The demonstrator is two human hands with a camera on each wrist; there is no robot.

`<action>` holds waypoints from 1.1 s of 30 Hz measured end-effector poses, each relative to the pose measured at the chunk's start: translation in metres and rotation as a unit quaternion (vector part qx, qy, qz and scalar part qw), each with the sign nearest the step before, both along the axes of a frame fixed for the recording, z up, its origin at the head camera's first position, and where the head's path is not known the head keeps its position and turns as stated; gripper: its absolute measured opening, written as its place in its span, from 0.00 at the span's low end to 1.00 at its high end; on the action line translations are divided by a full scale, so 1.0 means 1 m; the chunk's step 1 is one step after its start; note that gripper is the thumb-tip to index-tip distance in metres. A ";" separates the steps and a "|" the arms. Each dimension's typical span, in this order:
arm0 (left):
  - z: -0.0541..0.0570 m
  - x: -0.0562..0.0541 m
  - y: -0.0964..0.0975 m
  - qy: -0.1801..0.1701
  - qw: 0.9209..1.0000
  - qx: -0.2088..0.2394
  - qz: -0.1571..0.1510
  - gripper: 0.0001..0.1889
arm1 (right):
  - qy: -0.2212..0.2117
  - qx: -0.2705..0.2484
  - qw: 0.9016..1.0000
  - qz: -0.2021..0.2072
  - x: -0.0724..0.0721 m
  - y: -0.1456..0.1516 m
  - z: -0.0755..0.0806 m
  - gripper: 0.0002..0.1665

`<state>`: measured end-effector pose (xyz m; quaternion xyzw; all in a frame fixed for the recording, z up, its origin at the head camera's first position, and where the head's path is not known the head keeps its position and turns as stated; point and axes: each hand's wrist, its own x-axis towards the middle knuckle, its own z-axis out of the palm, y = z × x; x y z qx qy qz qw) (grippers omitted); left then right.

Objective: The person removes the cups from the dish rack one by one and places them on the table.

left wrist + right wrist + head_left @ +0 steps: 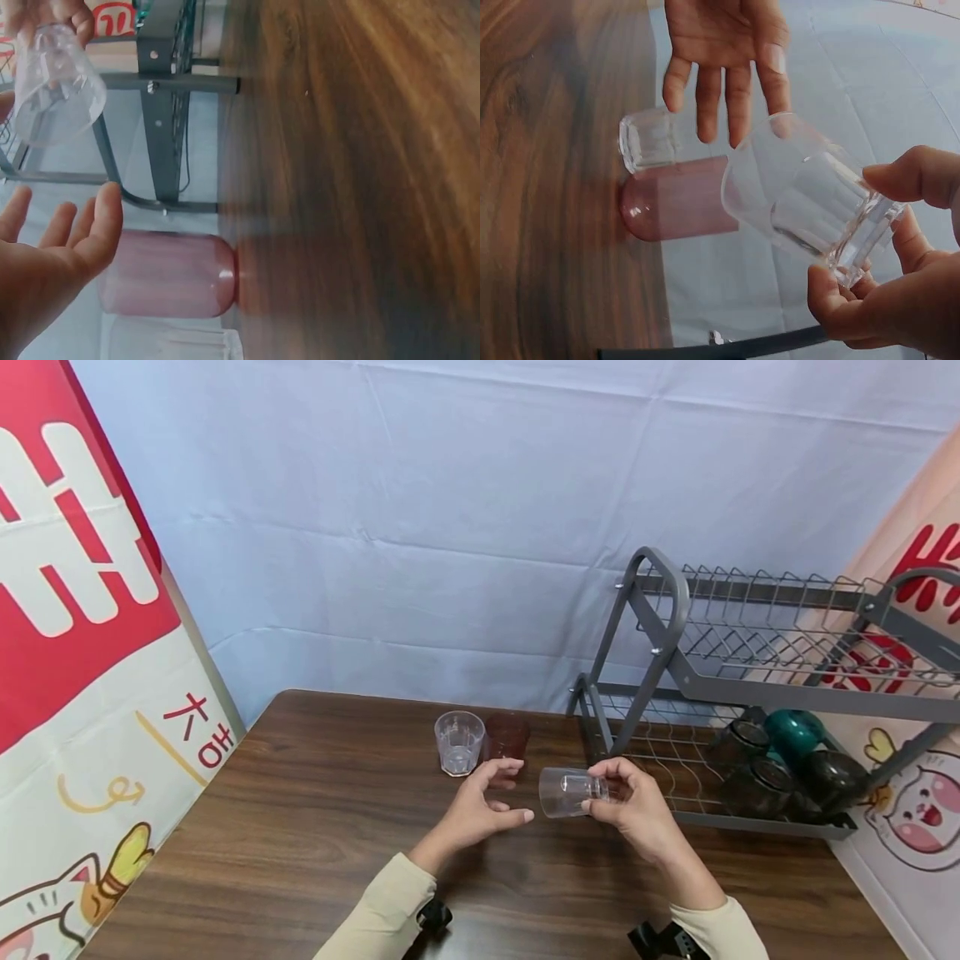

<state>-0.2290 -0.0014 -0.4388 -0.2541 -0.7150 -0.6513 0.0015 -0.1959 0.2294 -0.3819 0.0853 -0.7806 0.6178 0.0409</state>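
My right hand (633,806) grips a clear glass (566,792) by its base, tilted on its side above the table with the rim toward my left hand. Fingers and thumb pinch the thick bottom of this glass (810,199) in the right wrist view. My left hand (480,810) hovers to the left of the rim, fingers apart and holding nothing. Behind the left hand, another clear glass (459,743) stands upright on the table. Right beside it is a reddish glass (507,735), its lower part partly hidden by my left fingers in the head view.
A grey two-tier dish rack (660,643) stands on the right of the wooden table (300,827). Several dark glasses (757,785) and a teal one (793,733) lie on its lower tier. A pale cloth (450,527) hangs behind the table.
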 end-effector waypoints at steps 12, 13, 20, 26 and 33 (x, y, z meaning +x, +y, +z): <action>0.012 0.011 0.003 0.016 0.995 0.078 -0.054 0.35 | -0.004 -0.047 0.998 0.039 -0.003 -0.011 -0.015 0.22; 0.011 0.011 0.003 0.017 0.995 0.084 -0.056 0.35 | -0.007 -0.054 0.998 0.042 -0.004 -0.012 -0.016 0.22; 0.010 0.012 0.005 0.032 0.990 0.117 -0.077 0.33 | -0.010 -0.095 0.993 0.069 -0.006 -0.019 -0.024 0.22; 0.010 0.013 0.004 0.041 0.989 0.115 -0.085 0.28 | -0.011 -0.105 0.991 0.078 -0.006 -0.022 -0.027 0.23; 0.008 0.011 0.001 0.059 0.991 0.097 -0.070 0.28 | 0.054 0.010 0.995 0.087 -0.009 -0.018 -0.029 0.24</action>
